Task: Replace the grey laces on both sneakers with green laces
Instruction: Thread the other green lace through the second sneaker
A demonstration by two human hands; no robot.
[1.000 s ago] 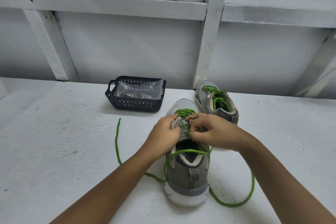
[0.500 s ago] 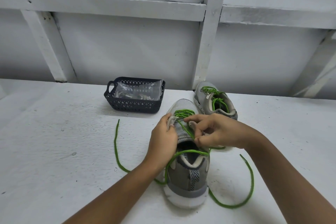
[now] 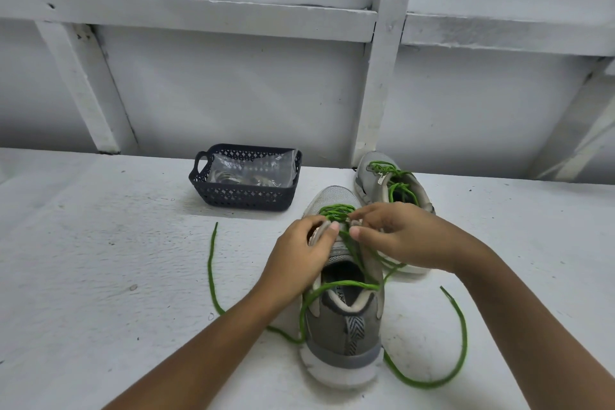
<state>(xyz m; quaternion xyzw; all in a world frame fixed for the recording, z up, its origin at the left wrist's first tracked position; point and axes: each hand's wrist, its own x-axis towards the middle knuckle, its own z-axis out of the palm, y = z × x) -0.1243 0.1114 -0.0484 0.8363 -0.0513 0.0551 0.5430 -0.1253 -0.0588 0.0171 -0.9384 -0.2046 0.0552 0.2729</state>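
I found the far grey mesh sneaker (image 3: 392, 185) fully laced in green at the back of the white table (image 3: 100, 260). The near grey sneaker (image 3: 346, 326) carried its green cord lace (image 3: 461, 336) through the toe-end eyelets only, both ends trailing loose. The left hand (image 3: 299, 256) gripped the eyelet flap with curled fingers (image 3: 324, 231); the right hand (image 3: 406, 236) pinched the lace. The upper eyelets were left.

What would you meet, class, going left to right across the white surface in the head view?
Black basket → near sneaker → loose right end of the green lace. Left out for overlap: far sneaker, left hand, right hand, the lace's left end.
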